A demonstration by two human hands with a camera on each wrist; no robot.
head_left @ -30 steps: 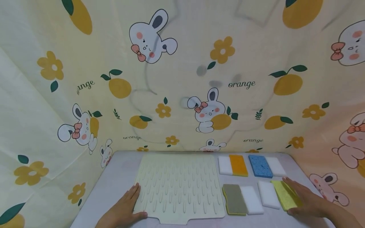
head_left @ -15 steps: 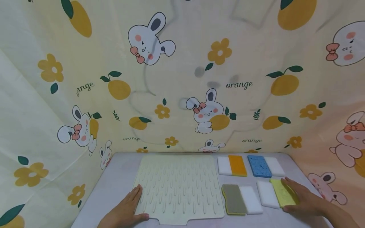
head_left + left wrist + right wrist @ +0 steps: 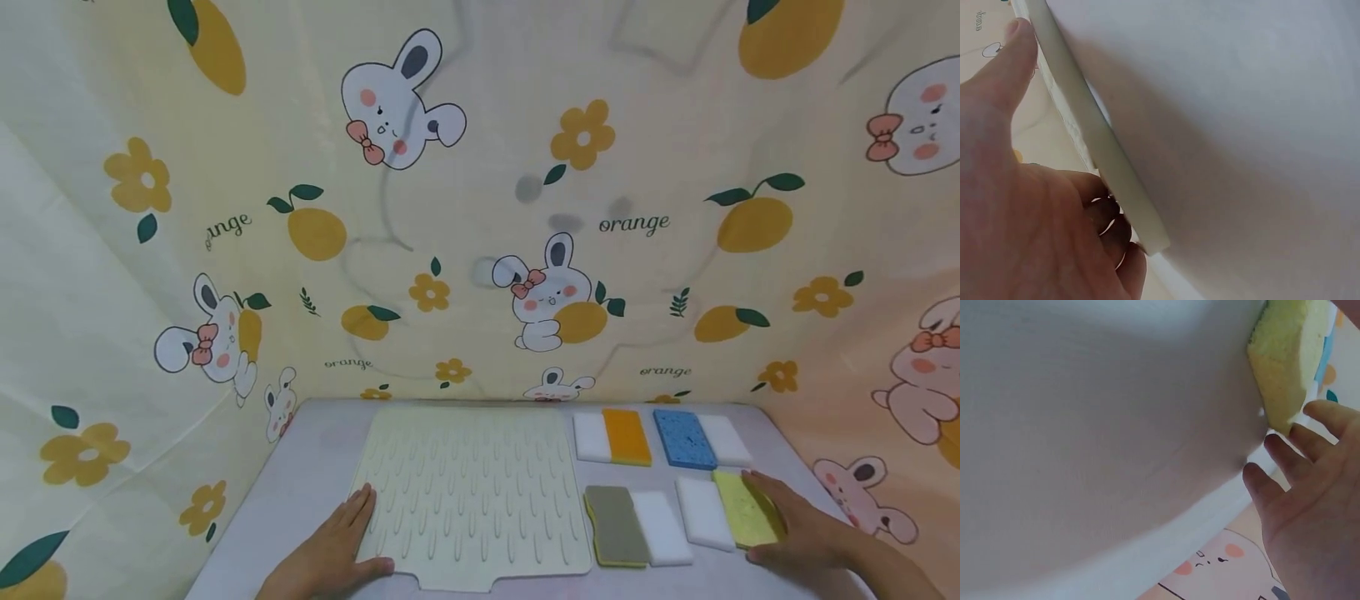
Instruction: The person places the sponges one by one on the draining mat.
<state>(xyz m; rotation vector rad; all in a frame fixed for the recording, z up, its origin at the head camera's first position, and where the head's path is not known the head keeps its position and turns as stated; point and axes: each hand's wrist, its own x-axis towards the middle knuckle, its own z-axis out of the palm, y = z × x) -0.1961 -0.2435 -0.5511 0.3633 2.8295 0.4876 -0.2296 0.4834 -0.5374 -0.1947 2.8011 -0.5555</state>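
Observation:
In the head view, my left hand rests at the near left corner of a pale cream ribbed draining mat. Its fingers lie along the left side and its thumb at the front edge; the left wrist view shows fingertips against the mat's thick rim. My right hand is at the right side of a yellow sponge, thumb near its front corner and fingers near its back corner. In the right wrist view the fingers are spread, with tips at the sponge's end. A white sponge lies against its left side.
Behind these are a white sponge beside an orange one, and a blue sponge beside a white one. A grey-topped sponge and a white one lie right of the mat. Printed cloth surrounds the table.
My right hand has shifted slightly left, and the yellow sponge now sits straighter and closer against the white one. My left hand has edged slightly right at the mat's corner.

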